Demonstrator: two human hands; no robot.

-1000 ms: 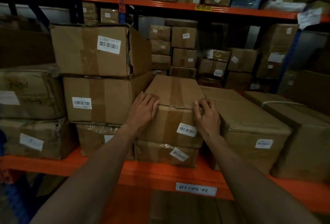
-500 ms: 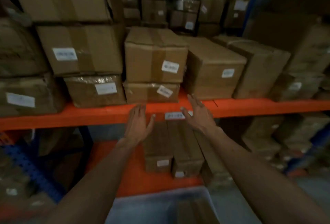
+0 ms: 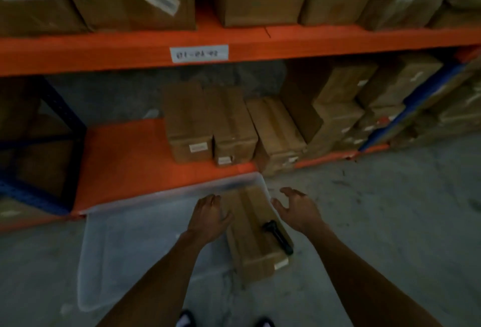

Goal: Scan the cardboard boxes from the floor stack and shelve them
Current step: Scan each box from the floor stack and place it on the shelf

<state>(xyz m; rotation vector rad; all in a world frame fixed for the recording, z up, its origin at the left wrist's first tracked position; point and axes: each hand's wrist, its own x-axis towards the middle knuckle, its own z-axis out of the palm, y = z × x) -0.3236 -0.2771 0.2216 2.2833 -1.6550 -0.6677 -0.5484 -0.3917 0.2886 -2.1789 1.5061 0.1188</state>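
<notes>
While the cardboard box (image 3: pixel 253 235) lies in the clear plastic bin (image 3: pixel 109 248) on the floor, its long axis runs away from the person toward the orange rack. The left hand (image 3: pixel 209 216) hovers at the box's left edge, the right hand (image 3: pixel 296 209) just off its right edge; both are spread and empty. A black handheld scanner (image 3: pixel 277 236) rests on the box, nearer the right hand.

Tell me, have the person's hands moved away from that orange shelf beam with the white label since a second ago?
Yes. Both hands, left hand and right hand, have dropped well below the labelled orange beam, down toward the long cardboard box on the floor.
</notes>
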